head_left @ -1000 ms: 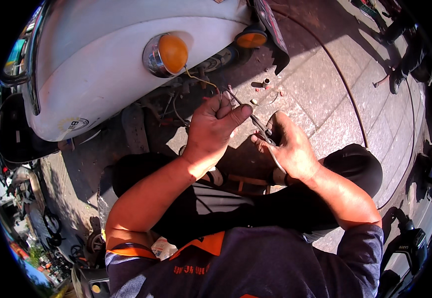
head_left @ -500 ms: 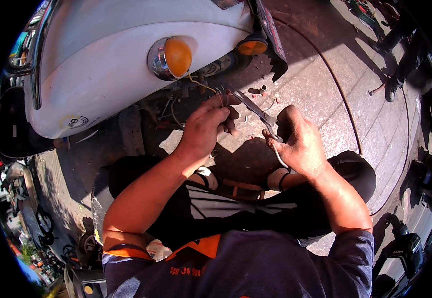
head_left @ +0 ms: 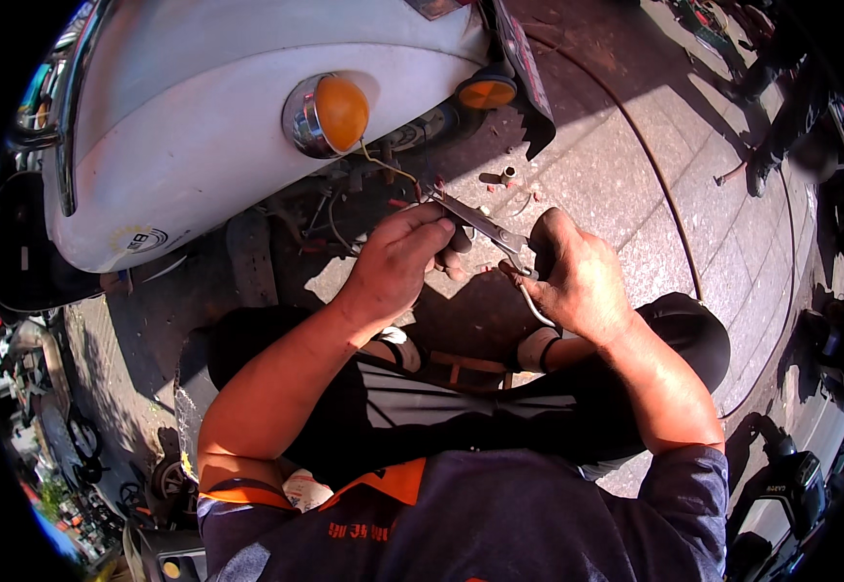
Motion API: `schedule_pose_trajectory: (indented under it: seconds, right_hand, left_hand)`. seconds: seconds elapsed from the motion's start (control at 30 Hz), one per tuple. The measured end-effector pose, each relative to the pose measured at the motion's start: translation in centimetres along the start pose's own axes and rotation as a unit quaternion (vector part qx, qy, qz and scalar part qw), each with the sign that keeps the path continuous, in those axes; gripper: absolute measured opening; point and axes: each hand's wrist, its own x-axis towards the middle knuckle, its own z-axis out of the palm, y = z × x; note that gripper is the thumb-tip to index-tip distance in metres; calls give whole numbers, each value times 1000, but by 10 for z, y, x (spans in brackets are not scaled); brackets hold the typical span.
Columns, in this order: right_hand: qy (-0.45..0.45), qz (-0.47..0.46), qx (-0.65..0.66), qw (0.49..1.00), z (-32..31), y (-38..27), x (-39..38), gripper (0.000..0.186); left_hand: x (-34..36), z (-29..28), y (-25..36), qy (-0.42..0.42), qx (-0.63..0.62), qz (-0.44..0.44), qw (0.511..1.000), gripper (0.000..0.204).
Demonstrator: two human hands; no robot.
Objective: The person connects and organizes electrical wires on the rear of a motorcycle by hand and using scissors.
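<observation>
My right hand (head_left: 582,276) is closed on metal scissors (head_left: 475,221), their pale handle loop hanging below my fingers. The blades reach up and left to my left hand (head_left: 402,257), whose thumb and fingers pinch the end of a thin wire. The yellow wire (head_left: 388,167) runs from a domed amber lamp (head_left: 342,112) with a chrome rim, mounted on a white vehicle body panel (head_left: 189,126). Whether the blade tips touch the wire is too small to tell.
A round orange reflector (head_left: 487,94) is beside the lamp. Small loose parts and a socket-like piece (head_left: 508,176) lie on the pavement (head_left: 693,223). A long hose (head_left: 654,145) crosses at the right. My bent legs are below my hands; parked motorbikes and dark machinery line both rims.
Since a second ago my hands have drawn apart, my right moving right and my left slightly left, exposing more of the scissors. In the last half second the blades tilted slightly toward my left fingers.
</observation>
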Motion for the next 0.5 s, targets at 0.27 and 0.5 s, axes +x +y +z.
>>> schedule_pose_trajectory:
  seconds: [0.27,0.5]
  right_hand:
    - [-16,7,10,1000,-2,-2,0,48]
    - [26,-17,15,999,2,-3,-2,48]
  left_hand:
    - [0,1,9,31,-153,-44,987,19]
    - [-3,-1,13,38,-102,-12,994,14]
